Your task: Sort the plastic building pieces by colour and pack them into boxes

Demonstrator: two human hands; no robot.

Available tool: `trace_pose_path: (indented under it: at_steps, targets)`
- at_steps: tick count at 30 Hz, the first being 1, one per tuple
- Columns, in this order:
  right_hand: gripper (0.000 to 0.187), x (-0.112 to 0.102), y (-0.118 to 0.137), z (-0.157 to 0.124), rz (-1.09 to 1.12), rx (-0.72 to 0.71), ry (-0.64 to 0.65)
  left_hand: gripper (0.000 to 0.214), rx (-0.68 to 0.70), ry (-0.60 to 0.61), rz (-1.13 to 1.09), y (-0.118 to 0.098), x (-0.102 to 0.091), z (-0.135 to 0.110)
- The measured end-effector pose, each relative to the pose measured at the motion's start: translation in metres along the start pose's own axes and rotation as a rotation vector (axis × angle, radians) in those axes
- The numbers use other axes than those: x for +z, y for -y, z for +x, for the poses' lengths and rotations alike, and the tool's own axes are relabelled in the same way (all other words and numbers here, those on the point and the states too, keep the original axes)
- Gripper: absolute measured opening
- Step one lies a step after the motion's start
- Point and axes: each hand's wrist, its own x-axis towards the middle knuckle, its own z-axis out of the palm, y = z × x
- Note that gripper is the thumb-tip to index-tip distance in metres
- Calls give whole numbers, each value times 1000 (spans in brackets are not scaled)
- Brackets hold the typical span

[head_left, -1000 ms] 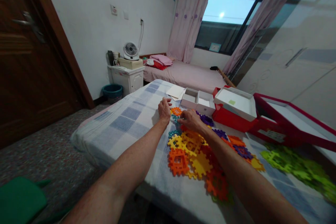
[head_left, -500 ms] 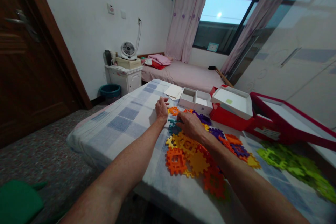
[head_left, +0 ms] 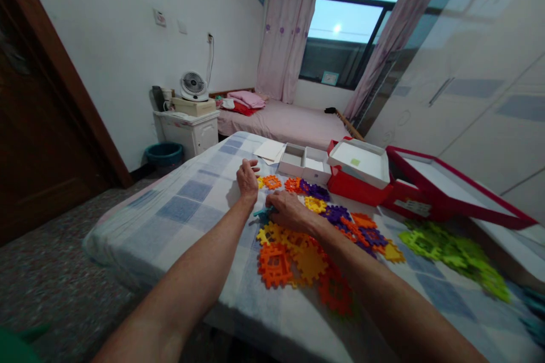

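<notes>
My left hand [head_left: 247, 180] rests on the checked cloth, its fingers partly spread and nothing visible gripped in them. Just beside its fingertips lie a small yellow piece [head_left: 260, 182] and an orange gear-edged piece [head_left: 271, 182]. My right hand [head_left: 286, 208] is lowered over the pile with fingers closed on a teal toothed piece [head_left: 263, 214], which is mostly covered by the hand. Around and below it are yellow gear pieces [head_left: 310, 264], an orange square piece [head_left: 275, 265] and purple pieces [head_left: 336, 214].
Behind the pieces stand a divided white box [head_left: 293, 160], white sheets [head_left: 270, 150] and a red box [head_left: 355, 186] carrying a white tray [head_left: 361, 160]. A red-edged lid [head_left: 451, 181] leans at the right. Lime green pieces [head_left: 455, 258] are heaped near it.
My right hand has moved nearer, away from the orange and purple pieces at the back, and onto the teal piece. The whole view has shifted slightly. My left hand stays beside the orange piece.
</notes>
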Motion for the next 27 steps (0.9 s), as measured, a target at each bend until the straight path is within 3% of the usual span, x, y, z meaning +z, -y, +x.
trace_pose_path:
  at_steps: [2,5,8,10,15,23,27]
  targets:
    - [14,6,-6,2,87,-41,-90,49,-2,0,7,0,0,1]
    - [7,3,-17,3,281,-14,-336,50,7,6,10,1,0,2]
    - [5,-16,-28,-11,470,130,-571,51,13,30,29,0,0,1]
    - [9,-30,-38,-35,569,237,-646,52,25,56,64,-1,-1,-1]
    - [14,-37,-78,-141,633,489,-705,50,53,92,146,1,-3,-1]
    - [32,-24,-146,-355,347,1090,-866,41,44,51,186,-1,-3,-1]
    - [42,-27,-166,-415,245,1250,-934,36,18,64,179,-6,-5,-4]
